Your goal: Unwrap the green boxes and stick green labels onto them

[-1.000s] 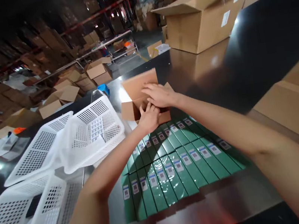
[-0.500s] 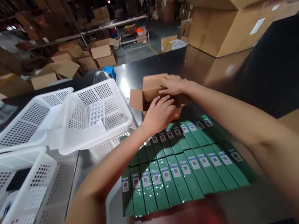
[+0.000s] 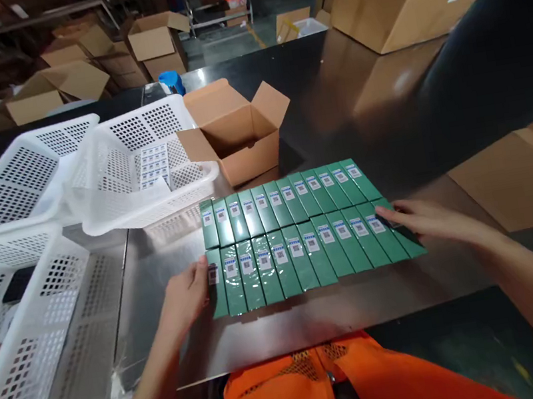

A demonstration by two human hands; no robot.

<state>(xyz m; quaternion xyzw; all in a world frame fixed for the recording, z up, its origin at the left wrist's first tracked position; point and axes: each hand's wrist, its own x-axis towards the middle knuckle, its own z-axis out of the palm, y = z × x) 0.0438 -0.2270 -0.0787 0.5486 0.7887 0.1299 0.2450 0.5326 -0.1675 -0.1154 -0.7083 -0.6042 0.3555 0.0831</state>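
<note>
- Green boxes (image 3: 296, 228) lie in two rows mid-frame on my desk (image 3: 166, 269).
- Left hand (image 3: 185, 296) and right hand (image 3: 421, 219), both open, bracket the near row's ends.
- Carton (image 3: 236, 133) above stands open, nothing packed that I can see.

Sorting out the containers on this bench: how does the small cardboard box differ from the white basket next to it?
The small cardboard box is brown with solid walls; the white basket is plastic with perforated walls. The box has four flaps standing open; the basket has a plain rim. The basket holds a sheet of labels; nothing shows inside the box. The basket is wider. Both sit open-topped behind the green packs.
</note>
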